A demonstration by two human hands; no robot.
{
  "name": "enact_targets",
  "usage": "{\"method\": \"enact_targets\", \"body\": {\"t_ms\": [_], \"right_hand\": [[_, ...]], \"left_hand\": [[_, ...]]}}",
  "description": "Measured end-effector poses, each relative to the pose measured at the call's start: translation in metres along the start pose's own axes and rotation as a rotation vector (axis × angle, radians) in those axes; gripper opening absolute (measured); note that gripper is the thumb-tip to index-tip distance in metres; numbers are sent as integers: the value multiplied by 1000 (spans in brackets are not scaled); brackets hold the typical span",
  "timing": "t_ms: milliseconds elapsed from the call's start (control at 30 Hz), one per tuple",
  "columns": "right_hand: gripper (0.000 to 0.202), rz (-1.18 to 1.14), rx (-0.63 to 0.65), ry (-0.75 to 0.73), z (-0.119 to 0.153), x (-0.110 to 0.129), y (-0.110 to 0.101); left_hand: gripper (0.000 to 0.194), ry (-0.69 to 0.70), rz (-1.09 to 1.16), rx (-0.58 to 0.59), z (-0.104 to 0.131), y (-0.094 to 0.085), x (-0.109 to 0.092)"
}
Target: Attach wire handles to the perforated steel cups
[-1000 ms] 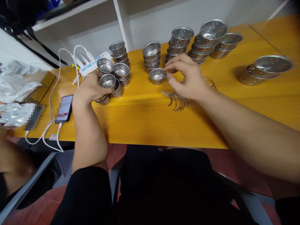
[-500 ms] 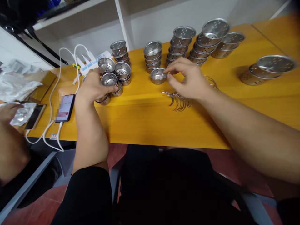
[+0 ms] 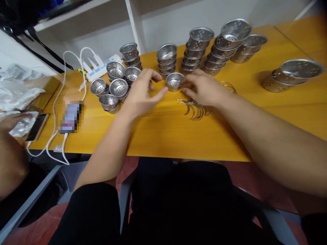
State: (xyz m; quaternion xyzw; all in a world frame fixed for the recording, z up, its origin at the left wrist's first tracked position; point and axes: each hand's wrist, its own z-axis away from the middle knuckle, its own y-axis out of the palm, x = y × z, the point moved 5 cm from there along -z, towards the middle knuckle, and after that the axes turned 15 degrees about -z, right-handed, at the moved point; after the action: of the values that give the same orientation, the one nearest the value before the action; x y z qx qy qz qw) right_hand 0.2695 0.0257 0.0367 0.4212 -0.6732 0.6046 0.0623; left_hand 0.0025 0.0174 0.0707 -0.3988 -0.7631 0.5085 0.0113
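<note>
A small perforated metal cup [image 3: 174, 82] stands upright on the table between my hands. My left hand [image 3: 146, 89] is open to its left, thumb stretched towards the cup and fingers curved, holding nothing. At the cup's right side is my right hand [image 3: 203, 86], its thumb and fingers apart. The fingertips are at the rim and seem to touch it. Several curved metal wires [image 3: 196, 110] lie in front of my right hand. Behind the cup rises a stack of like cups [image 3: 167, 56]. More small cups [image 3: 119, 88] stand grouped left of my left hand.
Taller stacks of larger perforated cups [image 3: 199, 39] line the back, with a wider pair [image 3: 278, 83] at far right. A power strip [image 3: 98, 70] with white cables and a phone [image 3: 70, 117] lie left. Another person's hand [image 3: 10, 121] is at the far left, beside another phone [image 3: 38, 126].
My left hand has left the grouped cups and moved right, towards the single cup. That cup has shifted slightly right. My right hand has stayed beside it, moving a little.
</note>
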Motion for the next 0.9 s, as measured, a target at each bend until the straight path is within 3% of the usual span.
{"method": "enact_targets", "body": {"t_ms": [100,200,367,500,700,800,900], "right_hand": [[18,-56,11,9,0,4,-3],[13,-173,16,-62,2,16,-3],[26,-300,30,-219,7,40,2],[47,-264,0,-125,8,36,-6],[29,156,273,39,6,5,-5],[11,210,315,42,5,-2,0],[10,229,319,38,4,1,2]], "left_hand": [[79,-127,189,120,3,57,22],[108,-168,287,185,6,87,31],[111,-53,309,130,2,83,34],[113,26,263,45,-4,79,51],[114,102,288,-25,-10,79,62],[116,39,250,-16,-11,78,64],[120,-10,247,-19,-11,80,64]]}}
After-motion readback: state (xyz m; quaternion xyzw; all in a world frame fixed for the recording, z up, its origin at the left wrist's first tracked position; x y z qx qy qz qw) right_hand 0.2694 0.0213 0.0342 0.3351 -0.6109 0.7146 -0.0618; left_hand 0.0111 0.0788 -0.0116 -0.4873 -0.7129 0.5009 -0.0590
